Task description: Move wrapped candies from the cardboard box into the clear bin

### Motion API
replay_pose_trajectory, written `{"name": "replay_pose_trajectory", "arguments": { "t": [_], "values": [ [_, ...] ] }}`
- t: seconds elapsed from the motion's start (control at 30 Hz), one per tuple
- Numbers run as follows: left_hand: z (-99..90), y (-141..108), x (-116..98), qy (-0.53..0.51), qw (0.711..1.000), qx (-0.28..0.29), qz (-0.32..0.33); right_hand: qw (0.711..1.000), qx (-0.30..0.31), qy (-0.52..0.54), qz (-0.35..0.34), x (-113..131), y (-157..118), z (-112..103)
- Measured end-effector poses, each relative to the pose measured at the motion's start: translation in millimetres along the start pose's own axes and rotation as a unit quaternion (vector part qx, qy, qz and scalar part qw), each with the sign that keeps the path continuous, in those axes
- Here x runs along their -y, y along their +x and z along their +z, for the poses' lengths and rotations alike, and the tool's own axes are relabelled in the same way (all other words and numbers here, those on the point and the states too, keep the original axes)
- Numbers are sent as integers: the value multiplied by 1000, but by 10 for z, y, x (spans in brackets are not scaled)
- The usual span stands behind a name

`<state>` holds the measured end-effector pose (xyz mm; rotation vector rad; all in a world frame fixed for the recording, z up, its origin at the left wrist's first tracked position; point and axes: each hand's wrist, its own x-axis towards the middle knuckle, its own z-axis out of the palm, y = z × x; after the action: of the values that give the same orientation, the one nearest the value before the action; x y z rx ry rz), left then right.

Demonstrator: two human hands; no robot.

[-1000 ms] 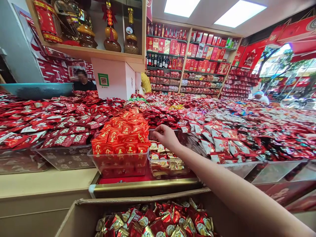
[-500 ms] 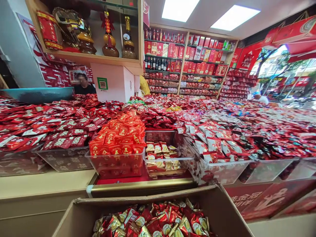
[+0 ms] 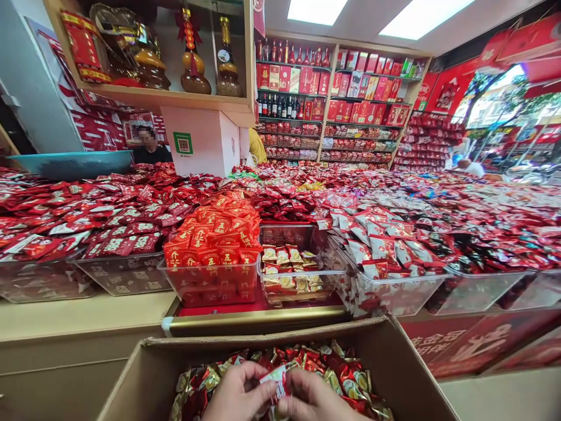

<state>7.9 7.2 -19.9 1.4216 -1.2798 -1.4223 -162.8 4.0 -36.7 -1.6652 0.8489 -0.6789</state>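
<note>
Over the open cardboard box [image 3: 144,374], my left hand [image 3: 239,392] and my right hand [image 3: 313,397] pinch one small red and white candy packet [image 3: 277,383] from its two sides. Beneath them lie many wrapped candies [image 3: 350,380] in red and gold, filling the lower part of the box. Just beyond the box, a clear plastic bin [image 3: 302,272] holds a low layer of red and gold packets [image 3: 291,280], set in rows. My fingers cover part of the held packet.
Left of that bin, a clear bin is heaped with orange-red packets [image 3: 214,240]. To its right, another bin overflows with white and red packets [image 3: 385,245]. A blue basket [image 3: 72,165] rests at the far left, near a person [image 3: 149,149] behind the counter.
Both my hands have come into view above the box, holding a candy packet between them. The view has shifted slightly, with the bins now a little higher.
</note>
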Motion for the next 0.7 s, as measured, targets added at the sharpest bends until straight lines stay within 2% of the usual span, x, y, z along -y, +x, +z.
{"name": "replay_pose_trajectory", "arguments": {
  "t": [0.1, 0.2, 0.3, 0.4, 0.53, 0.7],
  "values": [
    [67, -54, -156, -101, 995, 2, -2, 986, -35, 156, 45, 89, 77, -36],
    [117, -133, -269, -158, 987, 33, 3, 977, -49, 200, 56, 204, 65, -63],
    [151, -169, -287, -182, 981, 65, 10, 972, -54, 212, 86, 249, 31, -63],
    [167, -162, -249, -184, 982, 43, 8, 968, -61, 214, 120, 226, 19, -52],
    [174, -144, -187, -187, 982, 32, 2, 980, -74, 169, 74, 186, 24, -59],
    [185, -127, -156, -216, 976, 6, 6, 988, -57, 136, 48, 165, 20, -49]
  ]
}}
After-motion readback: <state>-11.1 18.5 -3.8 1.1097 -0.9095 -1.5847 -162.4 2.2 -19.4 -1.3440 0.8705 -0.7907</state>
